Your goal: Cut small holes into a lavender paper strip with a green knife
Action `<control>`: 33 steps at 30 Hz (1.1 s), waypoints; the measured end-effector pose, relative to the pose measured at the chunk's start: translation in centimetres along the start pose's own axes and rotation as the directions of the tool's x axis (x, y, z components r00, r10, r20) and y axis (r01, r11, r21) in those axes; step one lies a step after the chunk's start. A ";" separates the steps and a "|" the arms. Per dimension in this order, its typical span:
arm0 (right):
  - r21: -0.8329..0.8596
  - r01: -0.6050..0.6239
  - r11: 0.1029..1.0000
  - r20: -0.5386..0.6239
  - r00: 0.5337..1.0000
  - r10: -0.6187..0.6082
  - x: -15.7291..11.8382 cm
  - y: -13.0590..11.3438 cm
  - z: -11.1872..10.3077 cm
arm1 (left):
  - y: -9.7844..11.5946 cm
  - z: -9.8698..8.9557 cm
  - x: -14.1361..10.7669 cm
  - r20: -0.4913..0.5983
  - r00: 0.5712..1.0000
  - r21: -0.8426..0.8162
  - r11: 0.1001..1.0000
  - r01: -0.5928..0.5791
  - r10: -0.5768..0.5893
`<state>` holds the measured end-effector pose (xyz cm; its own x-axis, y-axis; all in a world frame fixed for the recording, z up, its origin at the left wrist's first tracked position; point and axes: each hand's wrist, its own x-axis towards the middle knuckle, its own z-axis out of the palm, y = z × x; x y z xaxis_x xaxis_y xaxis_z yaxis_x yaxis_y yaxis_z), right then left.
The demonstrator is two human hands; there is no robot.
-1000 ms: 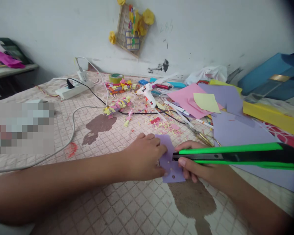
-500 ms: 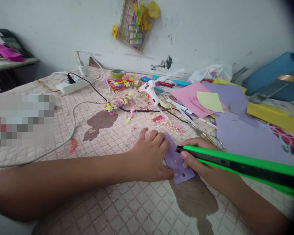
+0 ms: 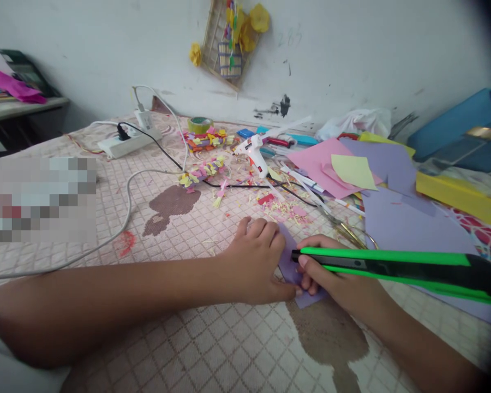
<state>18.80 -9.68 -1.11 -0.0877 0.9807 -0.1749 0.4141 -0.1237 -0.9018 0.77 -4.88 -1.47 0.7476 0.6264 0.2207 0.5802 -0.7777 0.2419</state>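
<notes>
My left hand point(image 3: 256, 265) presses on a small piece of purple paper point(image 3: 288, 262) lying on the patterned cloth. Its fingers are bent over the paper's left side, and the thumb rests near the lower end. A green and black utility knife point(image 3: 393, 265) is gripped in my right hand point(image 3: 323, 267), its body stretching off to the right. The knife's dark front end lies over the paper; whether a blade is out cannot be seen. My right fingertips touch the paper close to my left thumb and hide part of its lower half.
Scissors point(image 3: 347, 229) lie beyond my right hand, near large purple sheets point(image 3: 417, 229) and pink paper point(image 3: 315, 164). Behind are a white glue gun point(image 3: 253, 153), paper scraps point(image 3: 286, 210), green tape point(image 3: 199, 124) and a power strip point(image 3: 129, 143). A white cable point(image 3: 126, 202) crosses the left side.
My right fingers have moved down and left over the paper, covering the small marks seen before. The knife has tilted closer to level. My left hand keeps its place on the paper.
</notes>
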 end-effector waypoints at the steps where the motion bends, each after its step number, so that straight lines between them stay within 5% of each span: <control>1: -0.002 0.006 1.000 -0.003 1.000 -0.006 -0.1 -0.1 0.0 | 0.0 0.0 0.0 0.002 1.000 -0.001 1.000 -0.001 0.001; 33: -0.049 0.011 0.999 -0.071 0.997 -0.015 -0.1 -0.3 0.3 | 0.2 -0.3 0.1 0.024 1.000 0.086 0.996 -0.014 0.012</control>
<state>18.41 -9.76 -0.98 -0.0291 0.9907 -0.1331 0.4569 -0.1053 -0.8833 0.91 -4.94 -1.13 0.7619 0.6157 0.2011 0.5954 -0.7880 0.1569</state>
